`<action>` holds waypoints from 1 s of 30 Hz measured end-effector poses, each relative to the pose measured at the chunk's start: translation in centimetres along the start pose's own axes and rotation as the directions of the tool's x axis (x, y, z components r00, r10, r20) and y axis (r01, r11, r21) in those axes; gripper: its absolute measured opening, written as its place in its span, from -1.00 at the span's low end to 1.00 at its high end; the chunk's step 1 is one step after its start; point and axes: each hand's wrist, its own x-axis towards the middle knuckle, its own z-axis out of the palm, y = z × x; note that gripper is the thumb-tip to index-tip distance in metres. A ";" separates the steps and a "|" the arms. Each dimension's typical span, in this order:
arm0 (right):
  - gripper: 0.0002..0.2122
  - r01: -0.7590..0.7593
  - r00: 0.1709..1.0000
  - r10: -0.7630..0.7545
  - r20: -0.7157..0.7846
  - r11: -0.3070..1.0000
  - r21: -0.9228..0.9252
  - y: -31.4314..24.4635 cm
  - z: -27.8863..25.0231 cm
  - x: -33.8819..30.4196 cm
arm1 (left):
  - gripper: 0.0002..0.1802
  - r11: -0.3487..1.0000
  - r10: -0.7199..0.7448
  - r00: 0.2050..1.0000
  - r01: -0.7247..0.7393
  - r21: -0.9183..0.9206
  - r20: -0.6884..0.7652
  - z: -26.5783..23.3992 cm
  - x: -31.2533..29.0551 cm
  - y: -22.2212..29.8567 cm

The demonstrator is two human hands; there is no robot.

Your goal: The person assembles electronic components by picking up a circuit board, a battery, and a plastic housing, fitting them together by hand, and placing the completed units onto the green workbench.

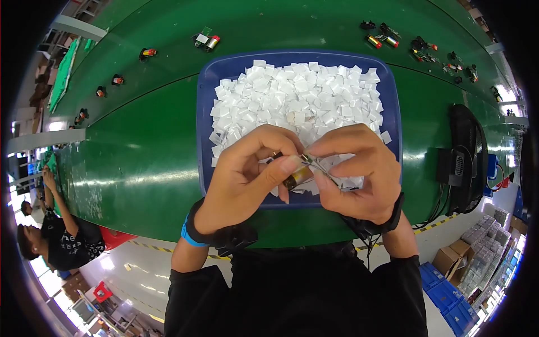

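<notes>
My left hand (pixel 247 174) is closed around a small assembly with a yellow-gold cylinder (pixel 296 178), perhaps a battery, and dark parts beside it. Thumb and fingers pinch it above the near part of a blue tray (pixel 202 129). My right hand (pixel 362 174) meets it from the other side, fingers curled and tips pressed together. Thin silvery strands (pixel 323 167), wires or a slim tool, run between the two hands; which one cannot be made out. Many small white square pieces (pixel 297 90) fill the tray under my hands.
Similar assemblies with cylinders (pixel 213 42) lie along the far bench, with a cluster (pixel 387 38) at the far right. A black bag (pixel 467 157) and a black box (pixel 449 167) with cables sit at right. A co-worker (pixel 62 236) is at the left edge of the green bench (pixel 140 163).
</notes>
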 end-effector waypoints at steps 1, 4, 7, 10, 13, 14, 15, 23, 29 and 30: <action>-0.71 -0.013 1.000 0.013 0.010 1.000 -0.003 0.0 -0.1 0.0 | -0.87 1.000 0.007 1.000 -0.007 -0.017 0.011 -0.1 0.0 0.1; -0.69 0.038 0.999 -0.038 0.012 0.999 -0.026 0.0 0.4 0.5 | -0.84 0.999 -0.035 0.999 0.035 -0.027 -0.001 -0.2 0.1 0.4; -0.71 0.065 0.998 -0.064 0.012 0.997 -0.037 0.5 0.3 0.5 | -0.81 0.997 -0.048 0.998 0.046 -0.055 -0.033 0.0 0.2 0.4; -0.75 0.067 0.998 -0.067 0.009 0.997 -0.034 0.5 0.3 0.5 | -0.77 0.995 -0.032 0.996 0.023 -0.101 -0.085 0.1 0.3 0.6; -0.75 -0.320 0.940 0.341 -0.010 0.892 0.320 -1.5 0.4 1.0 | -0.70 0.948 -0.213 0.977 0.200 -0.249 -0.026 -0.6 0.4 1.5; -0.75 -0.320 0.940 0.341 -0.009 0.892 0.320 -1.5 0.4 1.0 | -0.70 0.947 -0.213 0.977 0.200 -0.250 -0.027 -0.9 0.4 1.5; -0.70 -0.344 0.938 0.340 0.067 0.886 0.312 -1.4 0.2 1.1 | -0.68 0.933 -0.251 0.968 0.241 -0.267 -0.003 -1.3 0.4 1.5; -0.52 -0.533 0.839 0.438 0.324 0.780 0.328 -1.4 -1.1 0.6 | -0.59 0.898 -0.292 0.950 0.313 -0.310 0.115 -1.8 0.5 1.5; -0.50 -0.424 0.902 0.410 0.132 0.789 0.444 -0.3 -1.1 0.4 | -0.60 0.955 -0.201 0.965 0.232 -0.185 0.171 -0.5 0.3 2.6; -0.50 -0.423 0.903 0.410 0.131 0.790 0.443 -0.2 -1.1 0.5 | -0.60 0.955 -0.200 0.965 0.231 -0.184 0.172 -0.5 0.3 2.4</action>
